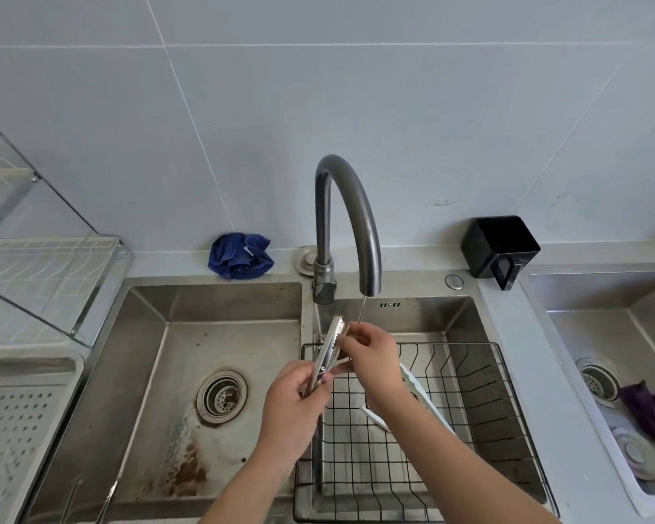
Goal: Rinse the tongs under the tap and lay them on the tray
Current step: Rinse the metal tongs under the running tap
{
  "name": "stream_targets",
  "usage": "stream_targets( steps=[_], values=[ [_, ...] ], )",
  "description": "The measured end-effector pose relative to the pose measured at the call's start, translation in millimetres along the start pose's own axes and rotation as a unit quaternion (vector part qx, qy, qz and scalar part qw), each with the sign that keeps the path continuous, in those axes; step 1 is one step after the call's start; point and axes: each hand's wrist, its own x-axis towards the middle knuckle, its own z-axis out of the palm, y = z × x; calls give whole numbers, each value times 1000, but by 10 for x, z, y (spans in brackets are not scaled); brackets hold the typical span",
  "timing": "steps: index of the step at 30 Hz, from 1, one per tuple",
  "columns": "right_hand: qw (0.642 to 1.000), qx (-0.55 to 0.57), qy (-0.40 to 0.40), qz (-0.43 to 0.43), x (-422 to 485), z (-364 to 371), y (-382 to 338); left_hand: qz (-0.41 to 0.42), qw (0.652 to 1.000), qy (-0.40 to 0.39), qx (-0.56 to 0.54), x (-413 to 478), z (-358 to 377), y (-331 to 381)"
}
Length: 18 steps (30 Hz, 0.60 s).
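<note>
Metal tongs [328, 351] point up and away over the divider between two sink basins. My left hand [294, 404] grips their handle end. At the tongs' tips, my right hand [371, 357] has its fingers curled round them, rubbing close under the spout. The dark curved tap [350, 217] lets a thin stream of water [362, 310] fall onto my right fingers. At the left edge lies a white perforated tray [19, 421], apart from both hands.
A black wire basket [469, 402] sits in the right basin and holds white tongs [420, 395]. The stained left basin has a round drain [222, 395]. A blue cloth [241, 255] and a black holder [500, 247] stand at the back. Dish rack [42, 259] at left.
</note>
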Motion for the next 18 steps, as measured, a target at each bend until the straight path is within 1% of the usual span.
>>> stream_targets(
  steps=[5,7,9,14,16,18],
  values=[
    [995,-3,88,-37,3,20,40,9,1000,-15,-5,-3,16,39],
    [993,-16,104,-53,-43,65,88,1,1000,-18,-8,-7,17,31],
    [992,-35,105,-61,-55,73,126,-8,1000,-21,-12,-18,13,17],
    [988,-23,141,-54,44,19,62,-6,1000,-28,-6,-33,39,59],
    [990,-26,129,-42,71,6,47,-3,1000,-28,-2,-33,39,61],
    [997,-34,70,-28,73,-2,54,-11,1000,-17,0,-41,18,53]
  ],
)
